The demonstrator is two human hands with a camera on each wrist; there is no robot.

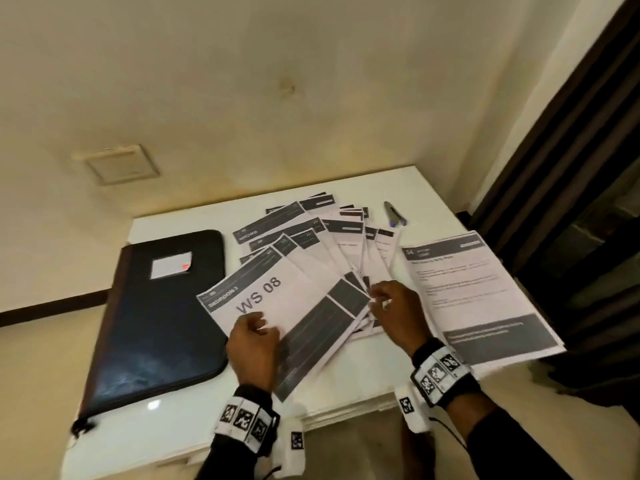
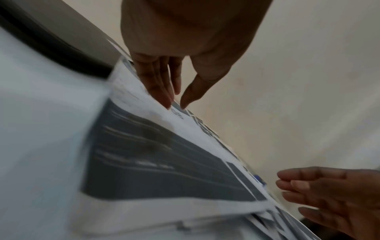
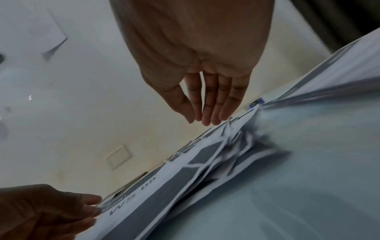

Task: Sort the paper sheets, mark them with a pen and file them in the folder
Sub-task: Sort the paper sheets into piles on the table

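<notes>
A cream wall stands behind the white bench, which carries everything. The paper sheets lie fanned across its middle, a separate stack sits by the right edge, the dark folder lies closed towards the left edge, and the pen rests near the far right corner, untouched. The left hand presses flat, fingers fairly straight, on the "WS 08" sheet at the top of the fan; the right hand is released, straight fingers just touching the fan's near ends. The step looks like sorting: best to pin the fan with one hand and slide one sheet free by its printed header, so the rest do not drag along or slip off the near edge. The head view alone shows the folder, the headers and the whole layout. The left wrist view, blurred, shows fingertips meeting the paper's edge; the right wrist view shows the sheets' layered edges and a gap under the right palm.
</notes>
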